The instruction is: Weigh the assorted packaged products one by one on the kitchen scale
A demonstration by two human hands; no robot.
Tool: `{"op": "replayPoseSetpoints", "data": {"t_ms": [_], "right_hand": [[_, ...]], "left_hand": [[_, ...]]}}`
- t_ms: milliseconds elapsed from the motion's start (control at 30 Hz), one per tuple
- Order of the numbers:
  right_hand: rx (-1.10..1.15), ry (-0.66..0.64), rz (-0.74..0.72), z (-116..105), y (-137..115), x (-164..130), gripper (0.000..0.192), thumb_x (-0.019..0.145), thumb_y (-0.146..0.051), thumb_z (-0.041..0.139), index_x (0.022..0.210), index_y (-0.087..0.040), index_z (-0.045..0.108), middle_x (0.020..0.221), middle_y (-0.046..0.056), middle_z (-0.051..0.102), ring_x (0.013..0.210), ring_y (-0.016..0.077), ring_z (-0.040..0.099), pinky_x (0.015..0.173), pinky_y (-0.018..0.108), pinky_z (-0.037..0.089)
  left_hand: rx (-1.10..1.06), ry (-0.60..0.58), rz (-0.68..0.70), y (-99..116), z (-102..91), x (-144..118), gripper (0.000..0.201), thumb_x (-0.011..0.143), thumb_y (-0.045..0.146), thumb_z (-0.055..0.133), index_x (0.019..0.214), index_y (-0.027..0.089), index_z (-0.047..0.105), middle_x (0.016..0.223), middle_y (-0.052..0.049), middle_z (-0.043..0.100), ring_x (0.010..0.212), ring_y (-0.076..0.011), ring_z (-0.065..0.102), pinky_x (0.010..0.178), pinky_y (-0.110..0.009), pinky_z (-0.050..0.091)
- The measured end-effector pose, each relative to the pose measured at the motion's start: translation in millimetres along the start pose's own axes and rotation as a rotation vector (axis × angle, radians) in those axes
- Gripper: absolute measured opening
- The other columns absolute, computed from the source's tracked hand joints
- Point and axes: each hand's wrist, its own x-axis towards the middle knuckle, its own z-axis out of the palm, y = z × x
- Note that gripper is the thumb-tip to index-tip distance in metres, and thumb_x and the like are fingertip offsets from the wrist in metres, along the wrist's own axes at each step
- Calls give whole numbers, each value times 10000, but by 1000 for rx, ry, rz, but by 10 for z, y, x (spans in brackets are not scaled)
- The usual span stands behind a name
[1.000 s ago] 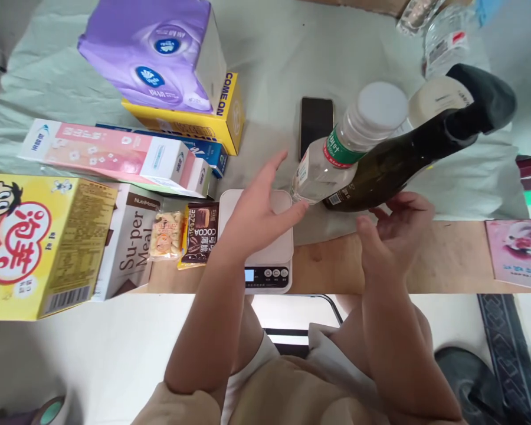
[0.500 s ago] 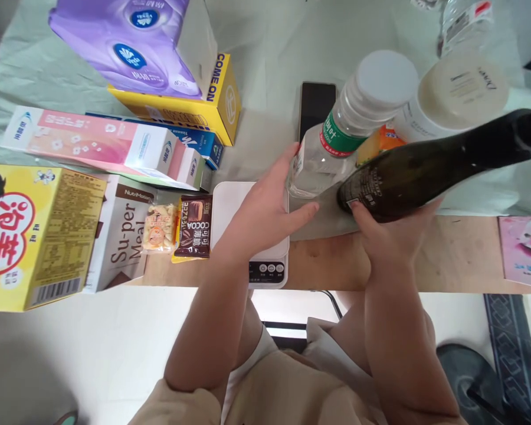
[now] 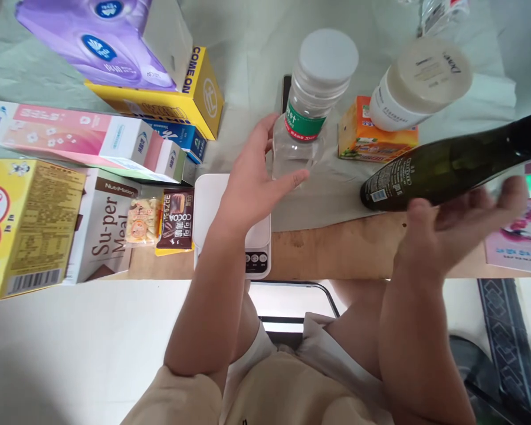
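Slanting rightward in view, the dark bottle [image 3: 446, 171] sits beside your widely spread right fingers [image 3: 513, 192]; your parted left fingers [image 3: 265, 128] flank the clear jar [image 3: 303, 124], hold unconfirmed.

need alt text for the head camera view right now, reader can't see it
A person's left hand curves beside a clear, white-lidded bottle, and the open right hand is next to a dark green bottle. A white scale sits partly hidden behind the left hand, with snack packs on its left.
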Motion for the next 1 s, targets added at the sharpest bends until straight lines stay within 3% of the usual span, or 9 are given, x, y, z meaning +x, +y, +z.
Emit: {"op": "replayPoseSetpoints", "data": {"t_ms": [100, 167, 267, 433, 567, 667, 800, 1000], "right_hand": [[36, 163, -201, 24, -151, -101, 355, 975, -447, 715, 1321, -496, 649, 1397, -19, 562, 1662, 323, 416, 1368, 535, 465], [81, 163, -251, 136, -238, -198, 293, 1000, -424, 682, 1286, -487, 700, 1298, -2, 607, 1551, 325, 551, 1317, 547, 510], [129, -22, -205, 381, -338, -356, 399, 981, -414, 704, 1377, -463, 710, 1246, 15, 668, 1321, 297, 709, 1235, 590, 573], [189, -247, -149, 753, -489, -470, 500, 1010, -431, 688, 1500, -469, 595, 1449, 18, 650, 1431, 273, 658, 1246, 554, 578], [319, -574, -75, 994, -536, -464, 623, 1024, -515, 683, 1593, -424, 448, 1589, 51, 599, 1483, 288, 631, 1261, 580, 563], [409, -757, -98, 1158, -560, -499, 630, 1044, -466, 671, 1615, -432, 408, 1613, 37, 611, 1466, 258, 658, 1263, 542, 572], [421, -838, -108, 1323, -607, -572, 657, 1023, -442, 718, 1612, -453, 429, 1613, 14, 637, 1476, 256, 662, 1266, 506, 575], [435, -839, -126, 1366, -495, -610, 735, 981, -430, 778, 1617, -445, 410, 1607, 43, 635, 1432, 261, 691, 1243, 535, 590]], "left_hand": [[-53, -12, -7, -24, -40, 14, 667, 756, 400, 987, 1308, 277, 633, 1383, -73, 734, 1241, -298, 737, 1146, -535, 607], [-47, 15, -16, -25, -60, -12, 693, 716, 484, 1010, 1270, 274, 651, 1346, -71, 745, 1209, -299, 745, 1072, -505, 640], [-39, 46, -5, 0, -63, -85, 745, 692, 557, 1012, 1282, 265, 663, 1354, -89, 746, 1243, -312, 737, 1060, -491, 649], [-79, 76, 77, 177, -121, -262, 823, 681, 617, 1011, 1346, 270, 673, 1332, -101, 749, 1266, -335, 743, 1075, -521, 648], [-54, 124, 195, 291, -360, -478, 750, 679, 573, 1027, 1316, 312, 729, 1278, -69, 770, 1205, -316, 769, 994, -483, 682], [-34, 170, 276, 250, -608, -637, 759, 641, 534, 1055, 1305, 319, 758, 1282, -62, 788, 1154, -299, 786, 945, -467, 698], [-37, 154, 205, 156, -836, -763, 768, 688, 577, 1026, 1350, 307, 745, 1230, -56, 821, 1122, -301, 798, 945, -474, 702], [-88, 55, 158, 81, -873, -761, 817, 722, 649, 980, 1397, 289, 694, 1376, -85, 782, 1256, -326, 767, 1043, -481, 683]]}}
